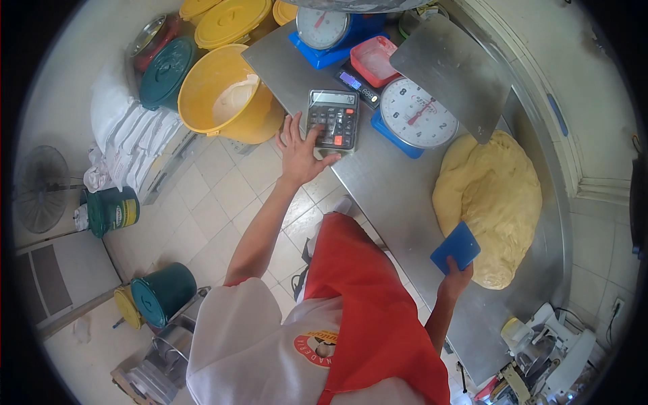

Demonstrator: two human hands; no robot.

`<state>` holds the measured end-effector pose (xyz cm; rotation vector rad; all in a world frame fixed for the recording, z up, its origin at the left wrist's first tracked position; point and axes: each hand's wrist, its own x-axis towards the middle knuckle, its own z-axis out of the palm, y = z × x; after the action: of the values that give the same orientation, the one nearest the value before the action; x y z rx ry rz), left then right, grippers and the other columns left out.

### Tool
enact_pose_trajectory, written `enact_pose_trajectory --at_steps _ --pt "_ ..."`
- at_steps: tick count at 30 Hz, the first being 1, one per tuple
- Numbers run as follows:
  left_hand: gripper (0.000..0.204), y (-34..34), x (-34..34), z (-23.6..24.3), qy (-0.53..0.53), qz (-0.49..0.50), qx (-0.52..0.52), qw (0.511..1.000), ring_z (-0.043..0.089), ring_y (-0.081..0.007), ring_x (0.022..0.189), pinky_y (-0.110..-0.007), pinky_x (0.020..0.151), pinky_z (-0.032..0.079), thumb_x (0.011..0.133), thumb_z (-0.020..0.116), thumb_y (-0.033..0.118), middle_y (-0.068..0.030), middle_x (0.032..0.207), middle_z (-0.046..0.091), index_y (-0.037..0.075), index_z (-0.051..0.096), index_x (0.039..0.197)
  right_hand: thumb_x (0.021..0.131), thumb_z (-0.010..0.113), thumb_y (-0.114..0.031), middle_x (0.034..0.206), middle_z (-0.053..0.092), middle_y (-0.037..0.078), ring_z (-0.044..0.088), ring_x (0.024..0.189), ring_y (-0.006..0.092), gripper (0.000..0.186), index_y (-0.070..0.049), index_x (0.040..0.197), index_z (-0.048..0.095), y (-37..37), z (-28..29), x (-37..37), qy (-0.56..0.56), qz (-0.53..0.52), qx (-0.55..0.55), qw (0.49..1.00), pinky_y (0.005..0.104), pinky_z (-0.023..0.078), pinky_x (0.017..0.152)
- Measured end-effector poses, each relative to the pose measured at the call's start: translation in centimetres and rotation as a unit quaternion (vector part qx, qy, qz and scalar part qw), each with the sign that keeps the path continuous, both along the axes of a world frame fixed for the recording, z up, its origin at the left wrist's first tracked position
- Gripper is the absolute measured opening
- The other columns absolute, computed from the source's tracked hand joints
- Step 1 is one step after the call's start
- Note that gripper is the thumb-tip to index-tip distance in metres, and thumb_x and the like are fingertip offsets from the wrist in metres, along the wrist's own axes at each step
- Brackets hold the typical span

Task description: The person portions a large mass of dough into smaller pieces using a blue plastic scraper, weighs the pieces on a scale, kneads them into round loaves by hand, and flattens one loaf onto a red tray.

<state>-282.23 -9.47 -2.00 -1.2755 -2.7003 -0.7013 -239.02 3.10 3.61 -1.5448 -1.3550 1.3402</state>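
My left hand [302,156] is over the table's near edge with its fingers spread, one fingertip on the keys of a black calculator [332,120]. It touches the calculator without gripping it. My right hand [457,279] is closed around the lower corner of a blue dough scraper [456,247]. Just beyond the scraper, a large mound of yellowish dough [496,196] rests on the steel table [385,192]. The scraper overlaps the dough's near left side in view; whether they touch I cannot tell.
A dial scale [418,113] with a steel pan [459,71] stands between calculator and dough. Behind are a small digital scale [360,84], a red tub [375,61] and another dial scale [322,30]. Left of the table stands a yellow bucket [196,101] holding pale powder.
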Motion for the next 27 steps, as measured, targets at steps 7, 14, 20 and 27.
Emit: enact_pose_trajectory --at_steps 7,14,20,27 --pt "0.077 1.3 -0.1 -0.2 0.027 -0.022 -0.071 0.997 0.016 -0.0460 0.144 -0.075 0.104 0.014 0.067 0.071 0.073 -0.0164 0.153 0.026 0.027 0.062 0.127 0.081 0.064 0.006 0.101 0.067 0.005 0.062 0.090 0.0144 0.031 0.002 0.111 0.062 0.1 0.4 -1.1 -0.005 0.003 -0.003 1.000 0.0297 0.048 0.086" --pt "0.071 0.8 -0.3 2.0 -0.003 -0.052 -0.125 0.991 0.016 -0.0439 0.145 -0.075 0.106 0.011 0.065 0.071 0.074 -0.0142 0.155 0.027 0.028 0.071 0.118 0.081 0.064 0.007 0.100 0.066 0.005 0.062 0.090 0.0140 0.031 0.001 0.111 0.061 -0.1 0.3 -1.1 0.004 -0.012 -0.005 1.000 0.0298 0.049 0.085" --pt "0.064 2.2 2.4 2.6 0.039 -0.105 -0.064 0.992 0.014 -0.0408 0.146 -0.074 0.106 0.010 0.066 0.074 0.068 -0.0115 0.154 0.030 0.029 0.072 0.116 0.081 0.064 0.007 0.101 0.066 0.006 0.062 0.090 0.0147 0.032 0.001 0.112 0.061 -0.4 0.2 -0.5 0.022 -0.008 -0.008 1.000 0.0300 0.049 0.086" --pt "0.038 2.7 5.2 2.1 -0.001 -0.007 0.011 1.000 0.022 -0.0412 0.142 -0.072 0.105 0.017 0.076 0.077 0.044 -0.0156 0.147 0.036 0.018 0.071 0.103 0.082 0.064 0.006 0.102 0.066 0.007 0.063 0.091 0.0151 0.032 0.002 0.114 0.060 -0.6 0.3 0.2 0.018 -0.016 0.006 1.000 0.0302 0.050 0.085"
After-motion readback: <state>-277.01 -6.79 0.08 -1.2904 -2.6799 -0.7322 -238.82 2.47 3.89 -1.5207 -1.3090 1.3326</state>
